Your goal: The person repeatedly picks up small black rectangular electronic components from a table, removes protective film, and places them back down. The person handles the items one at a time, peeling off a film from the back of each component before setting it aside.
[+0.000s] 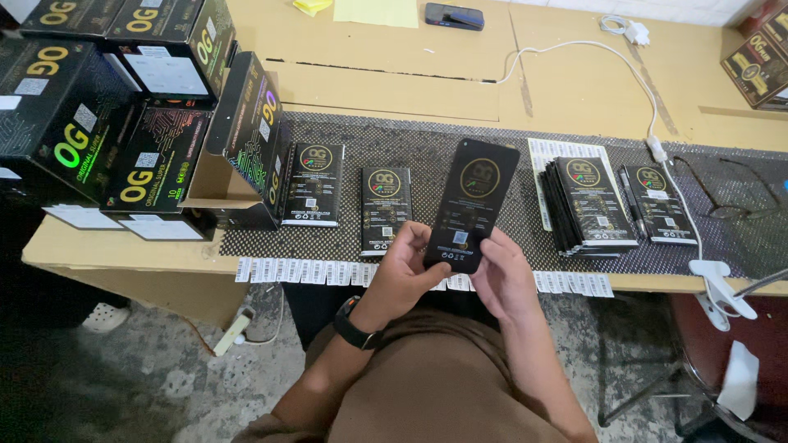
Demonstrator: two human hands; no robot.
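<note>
From the head camera, looking down, both hands are meeting just in front of the table edge, at about six o'clock from the middle of the black mesh mat (492, 176). The left hand (402, 275) is closing its fingers on the lower left corner of a flat black pack (474, 203) with a gold round emblem, thumb pressing the face, while the right hand (502, 275) is pinching the lower right edge from behind; together they are tilting the pack upright, its printed face toward the camera, likely so the lower part can be read or worked on. A dark wristwatch (355, 326) is sitting on the left wrist. On the mat, two similar single packs (313, 184) and (385, 210) are lying flat at nine o'clock from the held one, spaced apart as if laid out one at a time. At three o'clock a stack of packs (588, 205) is resting beside one more loose pack (654, 203). A strip of small barcode labels (328, 271) is running along the table's near edge, within easy reach of both hands. At ten o'clock, black cartons (98, 107) are standing piled, one opened toward the mat. A white cable (624, 70) is trailing across the tabletop at one o'clock, and a dark phone (454, 15) is lying at twelve.
</note>
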